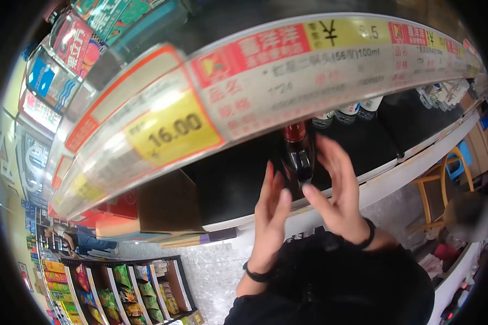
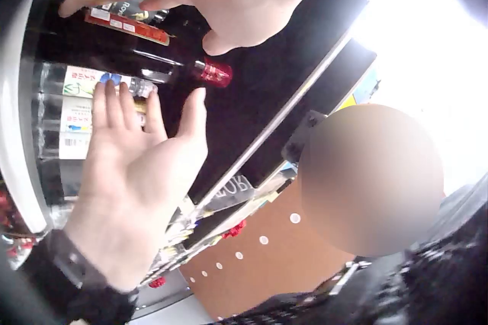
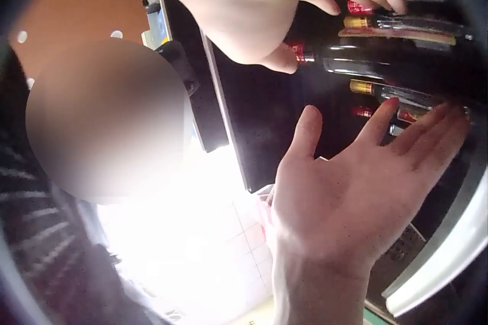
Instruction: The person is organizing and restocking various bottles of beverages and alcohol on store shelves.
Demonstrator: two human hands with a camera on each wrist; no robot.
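Observation:
A dark glass bottle with a red-wrapped neck (image 1: 294,133) stands on the black shelf, between my two hands. On its left side, my left hand (image 1: 271,208) holds its fingers nearly straight, the palm turned toward the glass. My right hand (image 1: 339,187) is on the other side, thumb spread from the fingers. In the left wrist view the red neck cap (image 2: 217,73) shows between the hands, and neither hand wraps round the bottle (image 2: 130,47). The right wrist view shows the right palm (image 3: 351,195) beside the bottle (image 3: 366,64), fingers extended.
A price strip (image 1: 287,59) arches across the shelf front above the hands. Small bottles (image 1: 348,112) stand behind, and gold-capped bottles (image 3: 364,87) flank the dark one. A cardboard box (image 1: 165,203) sits at left. Snack racks (image 1: 122,290) and a wooden chair (image 1: 431,189) are farther off.

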